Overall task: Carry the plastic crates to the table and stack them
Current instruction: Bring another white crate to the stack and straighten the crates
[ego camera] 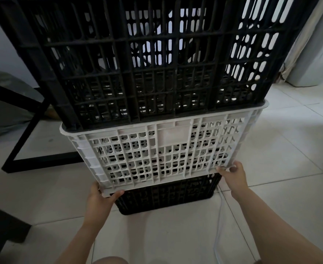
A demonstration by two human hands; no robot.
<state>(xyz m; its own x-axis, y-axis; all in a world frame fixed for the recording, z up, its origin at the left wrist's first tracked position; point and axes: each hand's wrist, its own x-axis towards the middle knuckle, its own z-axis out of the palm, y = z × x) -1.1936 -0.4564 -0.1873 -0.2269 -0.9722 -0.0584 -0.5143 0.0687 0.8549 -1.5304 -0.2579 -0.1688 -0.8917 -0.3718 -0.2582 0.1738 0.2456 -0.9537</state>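
Close beside the stacked crates [156, 153], black frame [42, 159] left, white cable [220, 216] right

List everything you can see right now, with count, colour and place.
upper black crate: 1, black, sits in the white crate's top
white crate: 1, white, middle of the stack
lower black crate: 1, black, bottom, on the floor
frame: 1, black, left, behind the stack
cable: 1, pale, on the floor, right
floor: 1, pale tiles
left hand: 1, grips the white crate's lower left corner
right hand: 1, grips its lower right corner
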